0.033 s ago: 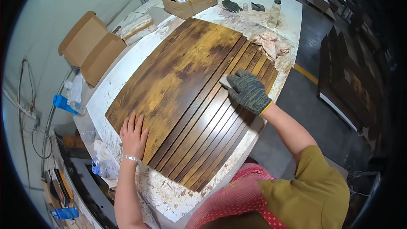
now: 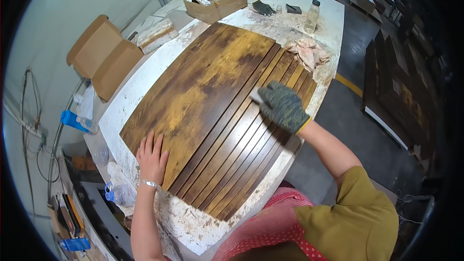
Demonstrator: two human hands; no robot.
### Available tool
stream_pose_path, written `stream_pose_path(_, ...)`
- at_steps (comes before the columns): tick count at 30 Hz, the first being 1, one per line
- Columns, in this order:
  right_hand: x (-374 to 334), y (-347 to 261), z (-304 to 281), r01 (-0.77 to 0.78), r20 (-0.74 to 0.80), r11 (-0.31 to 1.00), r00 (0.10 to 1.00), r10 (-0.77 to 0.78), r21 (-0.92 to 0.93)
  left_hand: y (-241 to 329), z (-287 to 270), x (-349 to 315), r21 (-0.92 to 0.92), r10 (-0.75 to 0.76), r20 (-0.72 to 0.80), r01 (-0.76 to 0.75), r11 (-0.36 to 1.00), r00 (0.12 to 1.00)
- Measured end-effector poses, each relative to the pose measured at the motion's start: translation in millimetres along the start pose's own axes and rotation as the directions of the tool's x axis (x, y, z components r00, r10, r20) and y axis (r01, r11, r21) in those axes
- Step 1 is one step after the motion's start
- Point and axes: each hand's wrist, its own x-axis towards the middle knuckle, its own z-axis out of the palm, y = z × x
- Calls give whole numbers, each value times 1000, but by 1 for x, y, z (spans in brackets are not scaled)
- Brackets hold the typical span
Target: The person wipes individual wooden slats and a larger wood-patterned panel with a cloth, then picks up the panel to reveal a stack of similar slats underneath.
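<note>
Several brown, wood-grained panels lie on the white table, overlapping in steps, so that the top panel (image 2: 198, 96) shows its full width and the lower panels (image 2: 241, 150) only strips. My bare left hand (image 2: 152, 157) rests flat on the top panel's near left edge, fingers stretched out. In a dark green-grey knitted glove, my right hand (image 2: 281, 105) is closed on a pale flat block (image 2: 255, 95), whose end juts out past the fingers. The block is over the exposed strips near the top panel's right edge. The glove hides most of it.
The paint-stained table (image 2: 203, 236) carries a crumpled pinkish cloth (image 2: 309, 53), a capped bottle (image 2: 312, 17), a spare glove (image 2: 264, 7) and a box of tools (image 2: 216, 8). An open cardboard box (image 2: 104, 58) stands left; stacked panels (image 2: 391, 96) stand on the right floor.
</note>
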Motion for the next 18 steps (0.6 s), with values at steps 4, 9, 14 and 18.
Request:
stream_pose_path(4, 1, -31, -10, 124, 161, 968, 974, -161, 220, -3, -6, -7, 7, -35, 30, 35, 999, 999)
stream_pose_path(9, 34, 75, -16, -216, 50, 976, 975, 216, -2, 2, -9, -4, 10, -28, 45, 28, 1000, 999)
stream_pose_path(14, 20, 70, -9, 34, 131, 992, 990, -51, 123, 8, -13, -2, 19, -35, 78, 33, 999, 996)
stream_pose_path(18, 34, 75, -17, -24, 210, 992, 978, -3, 126, 11, -22, -4, 47, -61, 118, 55, 997, 991)
